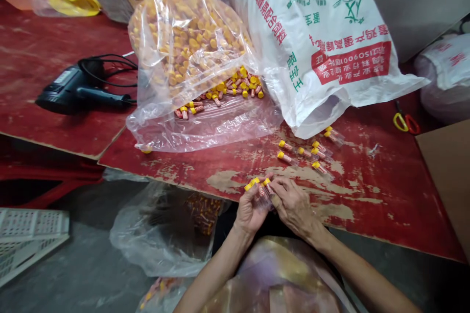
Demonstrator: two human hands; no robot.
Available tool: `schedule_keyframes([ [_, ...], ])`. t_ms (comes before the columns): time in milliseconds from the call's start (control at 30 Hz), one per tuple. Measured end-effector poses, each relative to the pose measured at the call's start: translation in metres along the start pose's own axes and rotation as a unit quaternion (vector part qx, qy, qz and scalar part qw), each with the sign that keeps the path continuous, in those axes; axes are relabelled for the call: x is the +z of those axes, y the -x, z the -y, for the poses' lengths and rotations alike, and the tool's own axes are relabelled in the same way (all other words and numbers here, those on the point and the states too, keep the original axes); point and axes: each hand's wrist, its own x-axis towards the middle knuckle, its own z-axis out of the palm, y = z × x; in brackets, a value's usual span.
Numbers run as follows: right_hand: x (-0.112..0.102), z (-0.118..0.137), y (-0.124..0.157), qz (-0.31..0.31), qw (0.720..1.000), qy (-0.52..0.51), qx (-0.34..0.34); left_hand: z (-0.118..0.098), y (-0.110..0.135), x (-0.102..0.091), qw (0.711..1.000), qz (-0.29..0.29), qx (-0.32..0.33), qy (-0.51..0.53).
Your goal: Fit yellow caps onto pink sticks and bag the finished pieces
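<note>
Bagged caps (187, 44) beside likely heat gun (79, 90)

On your left, a black heat gun (82, 90) lies on the chipped red surface (389, 205), its cord looped around it. Ahead of you slumps a printed white woven sack (323, 44). To its right sit red-and-yellow-handled scissors (404, 121), near a cardboard box (446, 176). A white plastic crate (25, 239) rests on the grey floor (84, 274).
</note>
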Motion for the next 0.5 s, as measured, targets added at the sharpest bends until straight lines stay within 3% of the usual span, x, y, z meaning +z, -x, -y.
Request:
schedule_keyframes([
  [100, -0.010, -0.018, -0.018, -0.031, 0.995, 0.088, 0.028, -0.002, 0.001, -0.001, 1.000, 0.001, -0.009, -0.016],
  [167, -0.014, -0.036, -0.035, -0.017, 0.982, 0.182, 0.057, -0.002, 0.003, -0.001, 1.000, -0.001, -0.009, -0.025],
  [300, -0.011, -0.055, -0.056, 0.095, 0.957, 0.269, 0.054, -0.001, 0.004, -0.006, 0.999, -0.007, -0.005, -0.034],
  [500, -0.031, -0.054, -0.049, 0.222, 0.938, 0.257, 0.077, -0.003, 0.003, -0.010, 0.999, 0.007, -0.015, -0.038],
])
